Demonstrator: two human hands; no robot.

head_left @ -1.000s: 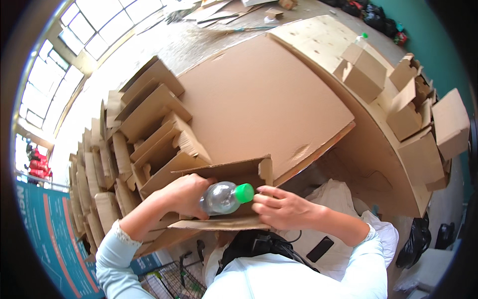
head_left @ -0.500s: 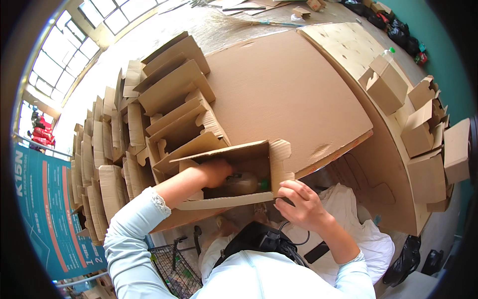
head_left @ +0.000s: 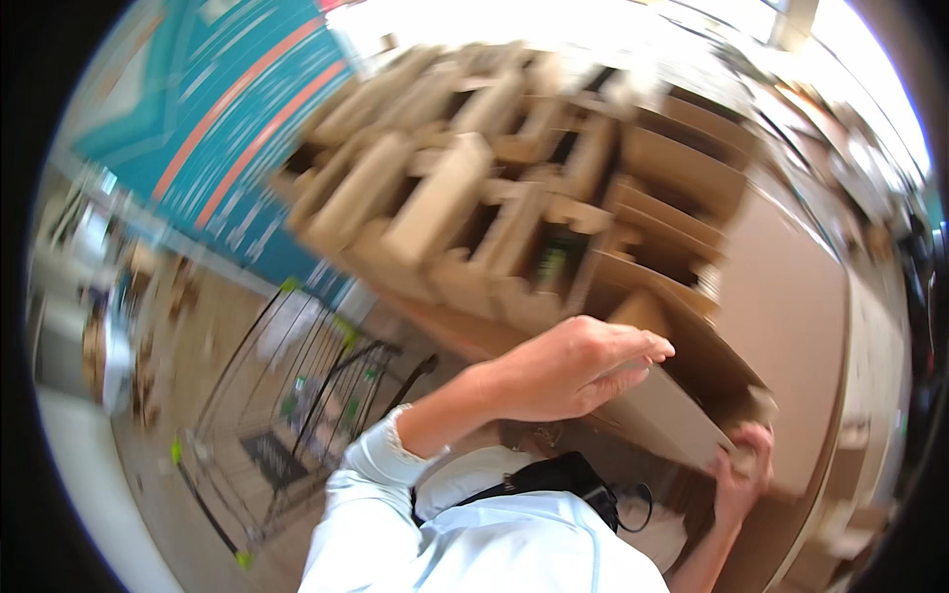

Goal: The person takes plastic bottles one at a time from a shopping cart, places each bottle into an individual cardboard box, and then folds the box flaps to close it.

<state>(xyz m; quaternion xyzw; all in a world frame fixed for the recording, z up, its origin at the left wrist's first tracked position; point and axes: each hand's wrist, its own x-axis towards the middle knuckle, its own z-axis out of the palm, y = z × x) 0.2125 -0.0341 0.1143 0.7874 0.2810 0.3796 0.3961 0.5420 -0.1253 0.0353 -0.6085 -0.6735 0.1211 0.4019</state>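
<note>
An open cardboard box (head_left: 672,417) sits tilted at the near edge of the table, its flaps up. Fingers stretched out and together, my left hand (head_left: 568,371) hovers over the box's left end with nothing seen in it. At the opposite end, my right hand (head_left: 746,474) grips the box by its end flap. The inside of the box is in shadow, and I cannot make out its contents. Just beyond stand rows of similar open boxes (head_left: 445,203). A green item (head_left: 556,259) shows inside one of them.
A large cardboard sheet (head_left: 791,296) covers the table to the right. At lower left stands a wire cart (head_left: 272,460) with green corners and several bottles inside. Behind the rows hangs a blue-green banner (head_left: 222,128). More boxes sit blurred at the far right.
My head has turned left, bringing the cart into fuller view. My left hand has come out of the box. My right hand has closed on the box's end.
</note>
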